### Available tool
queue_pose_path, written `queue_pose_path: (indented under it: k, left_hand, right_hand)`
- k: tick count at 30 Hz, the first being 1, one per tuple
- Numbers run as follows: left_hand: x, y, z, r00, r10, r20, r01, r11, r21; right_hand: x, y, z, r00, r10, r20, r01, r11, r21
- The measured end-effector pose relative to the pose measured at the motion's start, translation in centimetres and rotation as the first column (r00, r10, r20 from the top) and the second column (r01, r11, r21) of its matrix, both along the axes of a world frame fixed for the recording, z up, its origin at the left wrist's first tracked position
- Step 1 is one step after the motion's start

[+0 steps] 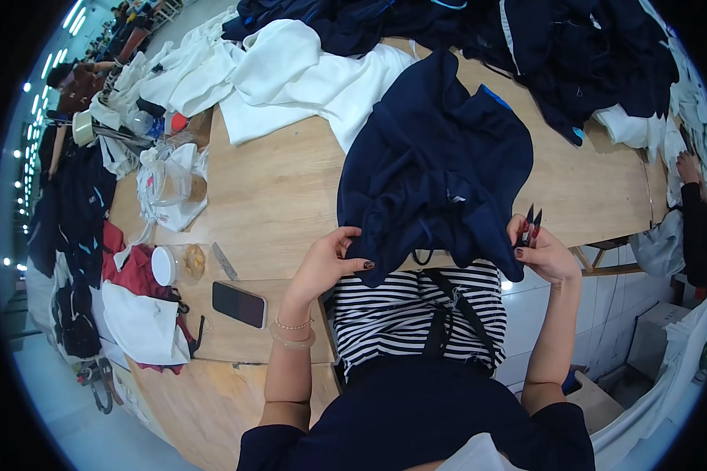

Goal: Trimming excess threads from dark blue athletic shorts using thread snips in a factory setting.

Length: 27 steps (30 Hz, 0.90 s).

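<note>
A dark navy garment is spread over the table's front edge, its near side hanging toward my lap. It has a small light mark near the middle, a light-blue strip at its upper right and a dark cord loop at the near edge. My left hand pinches its left near corner between thumb and fingers. At the opposite corner my right hand grips the cloth. Tucked in that same hand is a pair of thread snips with red handles, dark blades pointing up and away from me.
White cloth and a dark garment pile lie at the back of the wooden table. On the left are a phone, a utility knife, a white-lidded jar and a plastic cup. Another person's hand shows far right.
</note>
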<state>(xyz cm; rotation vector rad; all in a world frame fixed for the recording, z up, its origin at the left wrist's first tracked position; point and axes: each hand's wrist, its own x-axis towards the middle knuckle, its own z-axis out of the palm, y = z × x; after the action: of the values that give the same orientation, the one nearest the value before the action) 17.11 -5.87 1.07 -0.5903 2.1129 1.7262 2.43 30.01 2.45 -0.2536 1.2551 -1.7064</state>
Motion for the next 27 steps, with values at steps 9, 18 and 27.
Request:
queue_pose_path:
  k: [9, 18, 27]
  left_hand:
    - [0.3, -1.2, -0.2, 0.718, 0.392, -0.576, -0.666, 0.627, -0.404]
    - [0.6, 7.5, 3.1, 0.788, -0.115, -0.605, -0.168, 0.905, -0.391]
    - [0.2, 6.8, 0.6, 0.771, -0.012, -0.637, -0.145, 0.970, -0.194]
  right_hand:
    - [1.1, -0.6, 2.1, 0.265, 0.082, -0.961, 0.703, 0.666, 0.250]
    - [-1.1, 2.1, -1.4, 0.399, -0.273, -0.875, 0.865, 0.428, 0.261]
    - [0.1, 3.4, -0.6, 0.827, -0.377, -0.418, 0.557, 0.649, 0.518]
